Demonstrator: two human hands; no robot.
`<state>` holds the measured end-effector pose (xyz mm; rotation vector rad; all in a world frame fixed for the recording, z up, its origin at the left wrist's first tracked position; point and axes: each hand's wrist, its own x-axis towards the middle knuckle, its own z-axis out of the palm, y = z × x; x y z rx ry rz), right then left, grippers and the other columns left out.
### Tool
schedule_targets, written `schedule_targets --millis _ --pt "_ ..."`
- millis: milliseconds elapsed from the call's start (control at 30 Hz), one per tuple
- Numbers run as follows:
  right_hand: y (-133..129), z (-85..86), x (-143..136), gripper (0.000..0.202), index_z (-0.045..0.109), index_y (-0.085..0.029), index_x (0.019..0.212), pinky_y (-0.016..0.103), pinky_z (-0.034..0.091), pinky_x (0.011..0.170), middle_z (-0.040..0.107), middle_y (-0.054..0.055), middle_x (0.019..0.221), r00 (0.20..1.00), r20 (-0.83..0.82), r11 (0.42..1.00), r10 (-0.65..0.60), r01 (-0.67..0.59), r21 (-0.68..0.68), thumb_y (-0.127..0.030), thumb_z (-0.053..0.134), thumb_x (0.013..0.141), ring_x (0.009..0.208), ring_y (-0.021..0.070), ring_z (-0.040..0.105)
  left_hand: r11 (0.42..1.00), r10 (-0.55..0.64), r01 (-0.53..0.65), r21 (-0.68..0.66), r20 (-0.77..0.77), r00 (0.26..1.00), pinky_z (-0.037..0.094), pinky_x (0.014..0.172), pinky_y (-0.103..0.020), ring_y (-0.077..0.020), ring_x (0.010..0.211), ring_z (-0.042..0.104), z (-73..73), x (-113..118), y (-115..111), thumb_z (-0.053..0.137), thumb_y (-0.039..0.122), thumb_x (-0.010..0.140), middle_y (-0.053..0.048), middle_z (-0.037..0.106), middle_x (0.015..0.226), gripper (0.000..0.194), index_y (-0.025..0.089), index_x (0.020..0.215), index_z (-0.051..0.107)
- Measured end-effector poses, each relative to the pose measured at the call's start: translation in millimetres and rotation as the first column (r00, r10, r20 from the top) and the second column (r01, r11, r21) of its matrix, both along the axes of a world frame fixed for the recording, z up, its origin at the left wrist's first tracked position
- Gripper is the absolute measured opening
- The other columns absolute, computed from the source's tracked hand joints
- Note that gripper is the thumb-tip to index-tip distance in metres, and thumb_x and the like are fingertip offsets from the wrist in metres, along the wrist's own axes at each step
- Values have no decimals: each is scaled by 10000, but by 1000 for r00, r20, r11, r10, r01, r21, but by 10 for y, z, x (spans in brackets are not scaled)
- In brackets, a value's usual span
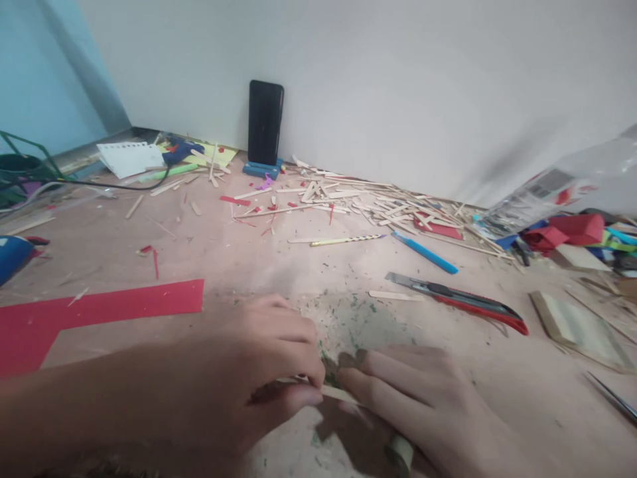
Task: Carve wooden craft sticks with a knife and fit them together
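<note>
Between my two hands a narrow wooden stick [339, 394] lies low over the table. My left hand [279, 362] pinches its left part between thumb and fingers. The fingers of my right hand [423, 395] are bent together at the stick's right end, and its thumb is mostly hidden. Beneath my right palm shows the end of a small greenish cylinder [399, 454]; whether the hand grips it is unclear. Green crumbs are scattered on the table [293, 265] just beyond the fingers.
A red-handled cutter [462, 299], blue pen [425, 253] and pencil [348, 240] lie beyond my hands. Red paper [129, 302] is at left. Loose sticks [388, 206] pile along the wall by a propped phone [265, 123]. A wooden block [580, 325] lies right.
</note>
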<state>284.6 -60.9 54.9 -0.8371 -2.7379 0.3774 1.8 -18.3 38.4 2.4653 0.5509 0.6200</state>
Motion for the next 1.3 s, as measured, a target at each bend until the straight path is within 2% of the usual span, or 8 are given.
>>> schedule_targets --millis 100,200,367,467,700,833,1000,1300 --pt "-12 -16 0 158 670 -187 1189 323 391 593 668 -11 885 1000 -19 1000 5 -6 -15 -179 519 1144 707 138 555 998 -24 28 -60 62 998 456 1013 -296 -116 891 662 -44 17 18 645 166 1058 52 737 955 119 236 995 719" --pt "-15 -60 -2 182 635 -195 1134 343 375 584 647 -13 876 999 -34 1000 12 -13 -15 -175 454 1148 699 152 527 992 -56 66 -104 96 994 441 1028 -303 -122 887 645 -82 26 26 672 155 1037 51 714 941 100 234 981 695" --pt "27 -63 -7 426 573 -212 1090 328 440 628 687 3 920 998 -21 998 57 -58 -13 -366 209 1250 730 146 584 980 -69 88 -178 112 991 425 1051 -316 -125 883 650 -127 29 32 694 158 1021 59 712 933 99 237 970 665" --pt "47 -11 -23 532 573 -197 1103 320 420 602 656 -7 881 998 -5 998 67 -67 1 -451 129 1251 687 133 548 966 -72 93 -239 97 993 444 1045 -312 -117 886 651 -115 29 41 705 137 1002 68 714 928 119 236 960 654" --pt "33 27 -8 307 628 -134 1248 341 387 589 634 -14 850 997 46 991 64 -69 111 -300 370 1238 686 150 523 948 -22 27 -316 19 1000 462 882 -296 -131 915 625 -40 18 50 631 194 1070 46 714 942 95 235 996 674" --pt "43 -6 -50 401 634 -103 1319 350 386 569 636 -13 814 998 10 977 62 -63 202 -269 277 1244 664 164 525 950 -23 23 -310 5 1000 442 890 -335 -147 861 592 -97 32 26 612 203 1035 38 678 860 133 228 908 643" --pt "8 11 -134 462 681 -99 1214 371 377 537 648 -7 772 998 11 953 58 -58 298 -218 235 1234 621 165 510 950 29 -47 -310 -61 998 411 866 -358 -156 857 591 -110 45 -42 651 145 935 46 663 850 99 237 900 635" --pt "-37 37 -151 443 708 -97 1217 369 386 530 648 -6 763 998 29 945 50 -56 322 -218 283 1229 623 171 524 941 57 -89 -327 -107 993 388 844 -351 -137 792 525 -31 68 -98 635 79 822 72 607 816 164 229 844 573"
